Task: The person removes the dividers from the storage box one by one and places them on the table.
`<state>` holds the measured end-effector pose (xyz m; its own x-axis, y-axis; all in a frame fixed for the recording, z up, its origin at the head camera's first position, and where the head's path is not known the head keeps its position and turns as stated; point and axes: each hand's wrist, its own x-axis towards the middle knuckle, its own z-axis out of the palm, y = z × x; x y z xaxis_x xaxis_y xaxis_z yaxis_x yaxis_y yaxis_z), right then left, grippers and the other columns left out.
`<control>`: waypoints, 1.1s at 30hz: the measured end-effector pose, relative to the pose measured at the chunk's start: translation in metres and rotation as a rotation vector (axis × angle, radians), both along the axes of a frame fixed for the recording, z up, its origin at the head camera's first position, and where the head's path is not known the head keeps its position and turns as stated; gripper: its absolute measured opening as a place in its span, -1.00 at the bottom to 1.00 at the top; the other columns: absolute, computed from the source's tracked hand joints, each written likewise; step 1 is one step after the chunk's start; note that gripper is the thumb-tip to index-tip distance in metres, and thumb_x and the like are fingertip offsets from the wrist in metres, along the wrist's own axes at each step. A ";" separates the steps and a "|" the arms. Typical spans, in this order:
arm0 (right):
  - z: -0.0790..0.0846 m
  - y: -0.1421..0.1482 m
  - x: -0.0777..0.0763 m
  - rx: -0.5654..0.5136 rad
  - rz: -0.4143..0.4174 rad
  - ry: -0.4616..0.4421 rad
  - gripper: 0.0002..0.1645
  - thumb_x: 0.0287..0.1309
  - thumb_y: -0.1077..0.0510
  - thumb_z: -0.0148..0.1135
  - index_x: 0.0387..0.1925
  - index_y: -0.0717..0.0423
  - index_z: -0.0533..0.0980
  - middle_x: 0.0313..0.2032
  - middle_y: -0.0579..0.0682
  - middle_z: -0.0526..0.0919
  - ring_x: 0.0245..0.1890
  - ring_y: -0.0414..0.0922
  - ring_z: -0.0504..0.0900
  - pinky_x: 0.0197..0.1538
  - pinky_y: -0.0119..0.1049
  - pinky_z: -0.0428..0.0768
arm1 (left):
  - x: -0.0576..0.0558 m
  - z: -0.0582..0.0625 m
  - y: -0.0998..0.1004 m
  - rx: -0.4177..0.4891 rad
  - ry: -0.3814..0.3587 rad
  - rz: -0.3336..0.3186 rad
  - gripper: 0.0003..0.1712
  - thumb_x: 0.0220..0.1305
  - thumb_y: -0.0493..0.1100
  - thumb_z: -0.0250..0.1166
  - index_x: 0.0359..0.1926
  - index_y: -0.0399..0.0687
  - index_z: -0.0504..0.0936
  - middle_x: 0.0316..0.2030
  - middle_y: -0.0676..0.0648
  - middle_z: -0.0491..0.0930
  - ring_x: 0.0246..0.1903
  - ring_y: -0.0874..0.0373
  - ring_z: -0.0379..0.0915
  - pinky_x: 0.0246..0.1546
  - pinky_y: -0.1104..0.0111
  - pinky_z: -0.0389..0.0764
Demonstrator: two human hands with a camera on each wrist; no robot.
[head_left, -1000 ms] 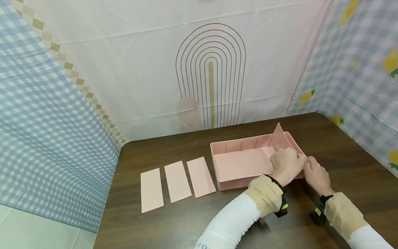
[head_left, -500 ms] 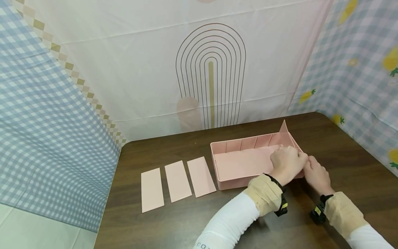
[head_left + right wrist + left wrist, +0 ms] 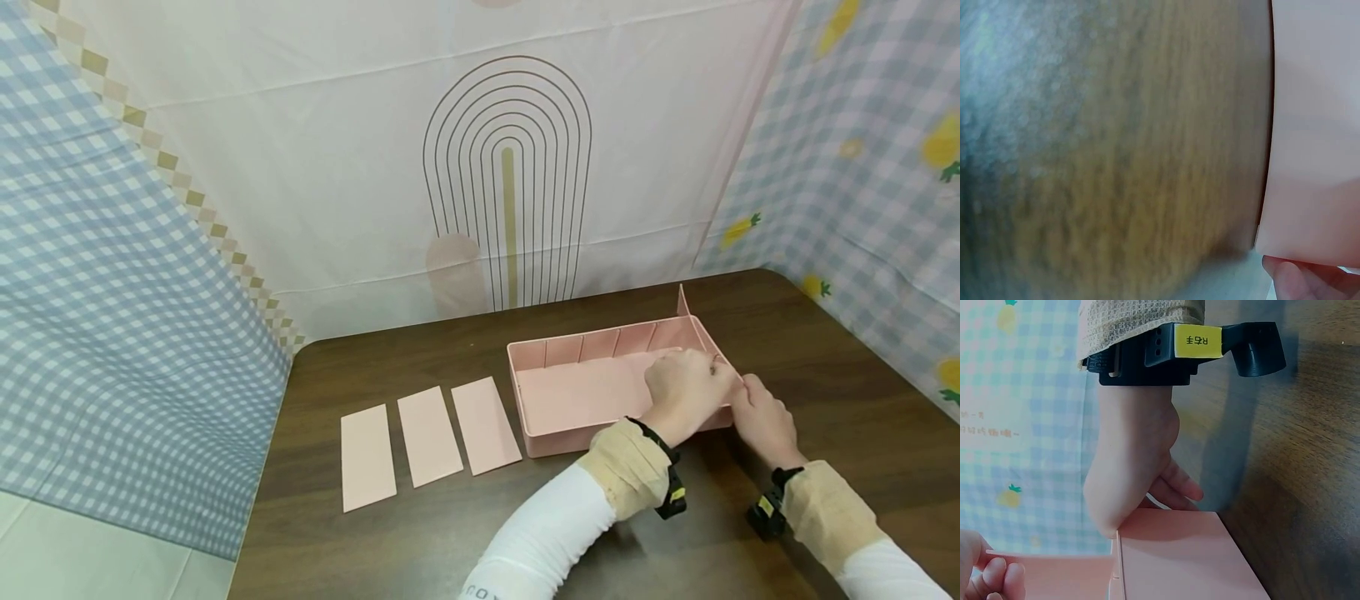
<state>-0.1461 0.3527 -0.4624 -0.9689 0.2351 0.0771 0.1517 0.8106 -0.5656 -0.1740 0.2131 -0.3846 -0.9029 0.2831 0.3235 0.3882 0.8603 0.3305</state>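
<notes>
A pink open box (image 3: pixel 566 439) stands on the table, with slot lines along its inner back wall. Toward its right end my left hand (image 3: pixel 686 383) pinches a thin pink divider panel (image 3: pixel 683 303), whose far corner sticks up above the back rim. Bent left fingers (image 3: pixel 995 576) meet the panel's edge in the left wrist view. My right hand (image 3: pixel 763 421) grips the box's near right corner from outside. In the right wrist view, its fingertips (image 3: pixel 1297 281) press at the corner of the pink wall. My left hand hides the divider's near part in the head view.
Three flat pink panels, a left one (image 3: pixel 367 458), a middle one (image 3: pixel 429 437) and a right one (image 3: pixel 486 426), lie in a row left of the box. Behind the dark wood table (image 3: pixel 360 558) hangs a patterned cloth (image 3: pixel 360 192).
The divider panel has swung right, from leaning over the box's inside to nearly along its right end wall. My left hand has shifted slightly left; the right hand stays put.
</notes>
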 end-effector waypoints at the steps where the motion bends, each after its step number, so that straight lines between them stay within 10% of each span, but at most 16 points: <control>1: 0.000 0.000 0.000 0.001 -0.001 0.002 -0.46 0.32 -0.02 -0.52 -0.06 0.32 0.25 -0.11 0.48 0.40 -0.22 0.43 0.38 -0.30 0.23 0.33 | 0.000 0.000 -0.001 0.002 0.004 -0.004 -0.47 0.17 0.10 -0.01 -0.92 0.16 0.29 -0.89 0.18 0.17 -0.79 0.31 0.11 -0.82 0.46 0.05; 33: -0.002 0.001 0.001 0.008 -0.007 0.002 -0.51 0.27 0.05 -0.48 -0.02 0.32 0.22 -0.10 0.49 0.37 -0.24 0.44 0.39 -0.35 0.20 0.34 | 0.003 0.011 -0.030 0.241 0.043 -0.124 -0.59 -0.01 -0.09 0.07 -0.89 0.11 0.18 -0.94 0.25 0.10 -0.87 0.42 -0.03 -0.80 0.52 -0.01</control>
<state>-0.1455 0.3540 -0.4644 -0.9671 0.2409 0.0812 0.1557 0.8139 -0.5597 -0.1714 0.1832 -0.3738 -0.8504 0.3006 0.4317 0.5032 0.7040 0.5011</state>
